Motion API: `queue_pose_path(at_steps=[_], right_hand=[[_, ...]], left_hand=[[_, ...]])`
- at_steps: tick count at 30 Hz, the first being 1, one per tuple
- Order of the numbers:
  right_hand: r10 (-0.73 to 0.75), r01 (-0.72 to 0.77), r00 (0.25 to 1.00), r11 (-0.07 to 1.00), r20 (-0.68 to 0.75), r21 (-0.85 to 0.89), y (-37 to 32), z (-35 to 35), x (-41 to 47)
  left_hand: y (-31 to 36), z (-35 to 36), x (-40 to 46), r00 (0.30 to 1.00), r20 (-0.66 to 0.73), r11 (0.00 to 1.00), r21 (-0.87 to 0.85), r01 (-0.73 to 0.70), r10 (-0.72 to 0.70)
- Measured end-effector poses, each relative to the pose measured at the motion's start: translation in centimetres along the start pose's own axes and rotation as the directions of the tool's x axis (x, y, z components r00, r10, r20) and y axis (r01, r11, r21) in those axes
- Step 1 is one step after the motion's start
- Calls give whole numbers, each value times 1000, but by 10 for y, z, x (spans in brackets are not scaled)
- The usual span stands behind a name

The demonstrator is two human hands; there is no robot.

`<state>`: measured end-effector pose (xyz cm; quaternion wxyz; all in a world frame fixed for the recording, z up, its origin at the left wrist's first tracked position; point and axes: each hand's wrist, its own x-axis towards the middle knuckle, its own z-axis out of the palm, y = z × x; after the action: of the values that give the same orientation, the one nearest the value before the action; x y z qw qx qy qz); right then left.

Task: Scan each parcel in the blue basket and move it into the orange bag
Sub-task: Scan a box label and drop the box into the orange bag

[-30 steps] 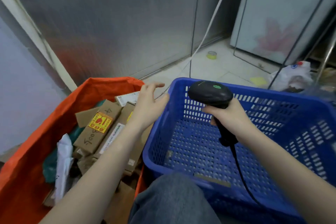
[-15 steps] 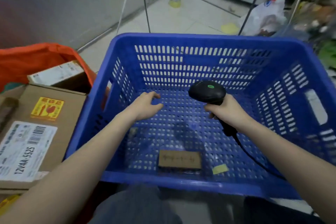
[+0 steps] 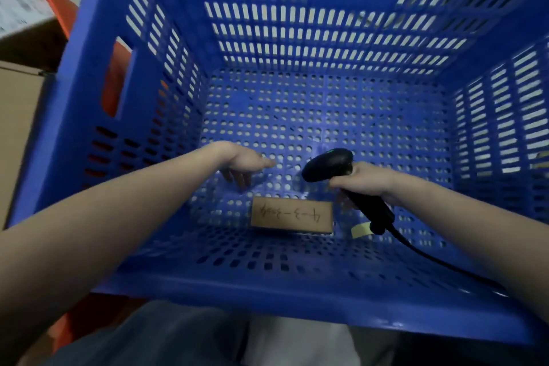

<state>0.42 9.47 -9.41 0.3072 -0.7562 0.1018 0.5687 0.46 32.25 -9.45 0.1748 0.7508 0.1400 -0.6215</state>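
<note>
The scene is dim, with a cool blue cast. A soft pale patch of light lies on the basket floor [image 3: 297,139] just beyond the left hand [image 3: 242,162]. Wide-angle distortion bows the basket walls outward towards the edges. Slight motion blur softens the upper slats and both forearms.

Left hand [image 3: 240,162]: fingertips hidden beneath the palm. Orange bag [image 3: 64,16] and its boxes [image 3: 22,7] cropped at left; labels blurred.
</note>
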Motion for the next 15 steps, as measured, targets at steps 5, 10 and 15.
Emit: queue_pose_path(at_steps=[5,10,15], right_hand=[[27,-30,999,997,41,66,-2,5,8],[-33,56,988,987,-153,149,-16,-3,-11],[-159,328,885,879,-437,346,-42,-31,-65]], left_hand=[[6,11,1,986,163,987,-150,53,-28],[11,0,-28,999,52,925,-379,22,-2],[21,-26,-90,975,-215,823,-544,-162,50]])
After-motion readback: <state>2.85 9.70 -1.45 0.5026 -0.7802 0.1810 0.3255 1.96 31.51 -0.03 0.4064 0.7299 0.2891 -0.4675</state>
